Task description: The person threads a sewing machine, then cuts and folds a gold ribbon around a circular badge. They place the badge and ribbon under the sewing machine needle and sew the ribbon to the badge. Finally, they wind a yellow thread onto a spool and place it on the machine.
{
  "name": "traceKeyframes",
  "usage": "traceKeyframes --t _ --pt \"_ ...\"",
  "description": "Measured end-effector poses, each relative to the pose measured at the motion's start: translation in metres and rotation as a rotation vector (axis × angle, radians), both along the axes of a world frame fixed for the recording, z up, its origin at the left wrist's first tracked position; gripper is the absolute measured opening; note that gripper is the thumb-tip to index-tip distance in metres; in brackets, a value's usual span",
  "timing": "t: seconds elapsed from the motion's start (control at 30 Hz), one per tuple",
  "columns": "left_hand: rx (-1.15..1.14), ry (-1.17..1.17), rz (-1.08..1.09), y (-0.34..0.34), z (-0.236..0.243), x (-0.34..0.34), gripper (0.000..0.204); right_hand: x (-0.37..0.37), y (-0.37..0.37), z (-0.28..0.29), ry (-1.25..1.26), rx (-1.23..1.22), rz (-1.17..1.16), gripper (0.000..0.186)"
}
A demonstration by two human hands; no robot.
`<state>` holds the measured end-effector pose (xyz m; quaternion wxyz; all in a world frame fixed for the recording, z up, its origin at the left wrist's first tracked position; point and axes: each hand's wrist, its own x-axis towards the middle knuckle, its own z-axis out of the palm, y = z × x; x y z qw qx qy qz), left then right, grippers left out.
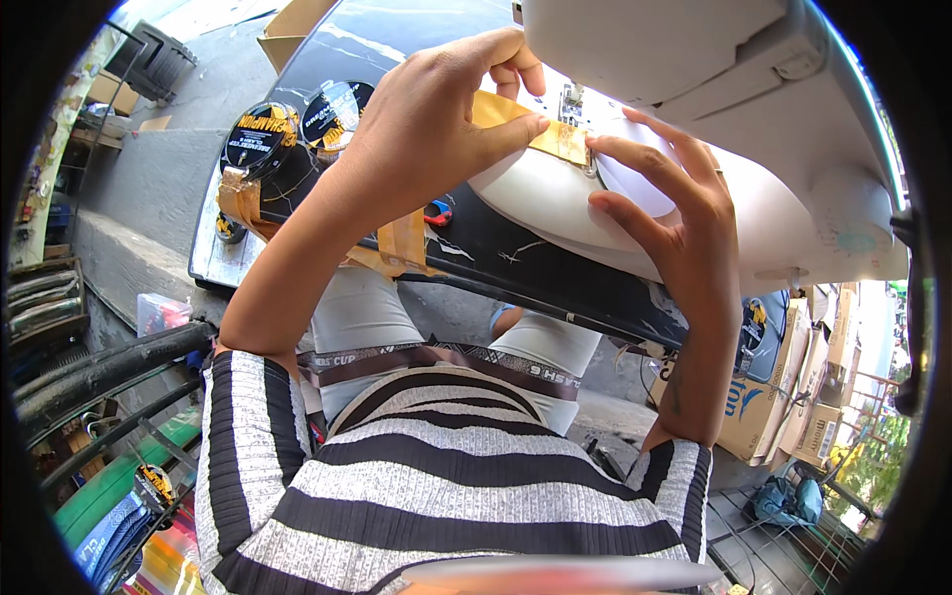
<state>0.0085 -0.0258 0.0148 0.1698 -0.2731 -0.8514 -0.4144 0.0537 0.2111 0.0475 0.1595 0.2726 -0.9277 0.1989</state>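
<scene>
A white sewing machine [684, 59] stands on the table at the upper right. A yellow fabric strip [563, 142] lies on its bed beside the presser foot [571, 99]. My left hand [446, 109] pinches this strip, thumb on top and fingers curled at its far side; part of the strip is hidden behind the hand. My right hand [684, 198] is on the other side, its fingers apart. The index fingertip is at the strip's end, and the thumb stays clear of it. Whether that fingertip presses on the strip, I cannot tell.
Round black printed discs [260, 139] lie on the dark marbled table [496, 243]. Gold ribbon [402, 243] hangs over its near edge, beside red-and-blue snips [437, 212]. A printed band [436, 355] crosses my lap. Cardboard boxes [759, 412] stand at right, a metal rack [109, 397] at left.
</scene>
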Motion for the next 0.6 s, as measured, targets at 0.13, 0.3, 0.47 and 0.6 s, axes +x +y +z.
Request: traceKeyframes --t 0.13,0.3,0.47,0.6 --pt "0.011 0.023 0.007 -0.002 -0.001 -0.005 0.021 -0.003 -0.001 -0.004 -0.015 -0.041 -0.023 0.041" --pt "0.015 0.012 0.002 -0.002 0.008 -0.005 0.021 -0.006 -0.002 -0.005 -0.025 -0.075 -0.026 0.040" --pt "-0.126 -0.135 0.014 -0.006 0.018 -0.002 0.026 -0.007 -0.002 -0.006 -0.033 -0.085 -0.030 0.039" --pt "-0.042 0.454 0.129 0.003 0.008 0.007 0.022 -0.006 -0.002 -0.005 -0.054 -0.114 -0.030 0.038"
